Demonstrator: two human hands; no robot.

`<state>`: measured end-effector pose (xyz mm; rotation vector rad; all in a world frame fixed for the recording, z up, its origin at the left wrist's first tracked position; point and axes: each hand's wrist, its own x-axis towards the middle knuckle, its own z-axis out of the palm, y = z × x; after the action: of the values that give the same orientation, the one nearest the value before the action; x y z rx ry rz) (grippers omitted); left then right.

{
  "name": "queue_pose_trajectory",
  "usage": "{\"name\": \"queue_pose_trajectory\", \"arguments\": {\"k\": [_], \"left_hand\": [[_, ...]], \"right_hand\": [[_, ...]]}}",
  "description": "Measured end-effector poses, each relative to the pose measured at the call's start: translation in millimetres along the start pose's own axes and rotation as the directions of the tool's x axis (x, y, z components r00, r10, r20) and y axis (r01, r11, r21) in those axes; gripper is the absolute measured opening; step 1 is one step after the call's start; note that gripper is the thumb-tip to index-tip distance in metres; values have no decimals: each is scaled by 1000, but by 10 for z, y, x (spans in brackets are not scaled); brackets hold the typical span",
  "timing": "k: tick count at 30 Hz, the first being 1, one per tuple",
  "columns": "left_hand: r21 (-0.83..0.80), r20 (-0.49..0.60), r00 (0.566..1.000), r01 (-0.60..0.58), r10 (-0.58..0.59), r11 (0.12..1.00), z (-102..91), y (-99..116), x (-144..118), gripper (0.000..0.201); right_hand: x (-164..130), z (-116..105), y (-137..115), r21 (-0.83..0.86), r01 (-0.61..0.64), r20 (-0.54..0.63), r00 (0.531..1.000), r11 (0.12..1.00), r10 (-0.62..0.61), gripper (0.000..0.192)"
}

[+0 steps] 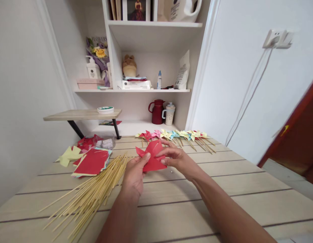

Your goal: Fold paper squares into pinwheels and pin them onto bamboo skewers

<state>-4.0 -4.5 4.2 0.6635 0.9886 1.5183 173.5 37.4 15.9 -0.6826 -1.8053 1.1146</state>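
Red paper (pixel 152 156) pinched by 2 hands (left (pixel 135 174), right (pixel 174 157)).

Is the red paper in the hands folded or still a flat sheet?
Folded. The red paper has pointed flaps bent in toward its middle, pinched between the left hand and right hand above the table.

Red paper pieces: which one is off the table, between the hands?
The folded red sheet, pinched by left hand and right hand; the red stack lies flat by the sticks.
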Motion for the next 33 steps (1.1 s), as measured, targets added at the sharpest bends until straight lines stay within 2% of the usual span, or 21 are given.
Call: {"name": "queue_pose_trajectory", "arguments": {"k": [6,11,21,27,33], "left_hand": [[12,43,999,-22,22,1000,49,35,-53,35],[26,44,999,-29,28,999,43,24,-33,40],[90,85,990,-118,111,989,26,-40,-8,45],[114,60,990,-135,129,984,21,-43,-2,44],[102,35,990,-137,134,985,69,-22,-42,41]], "right_hand": [[-2,72,-55,54,0,-7,1000,999,0,16],[1,109,-47,38,48,-8,999,998,-47,12],[22,166,-33,35,2,-73,997,999,1,19],[16,176,-20,44,26,-66,998,999,-23,21],[16,170,-32,31,-46,-92,995,998,48,18]]}}
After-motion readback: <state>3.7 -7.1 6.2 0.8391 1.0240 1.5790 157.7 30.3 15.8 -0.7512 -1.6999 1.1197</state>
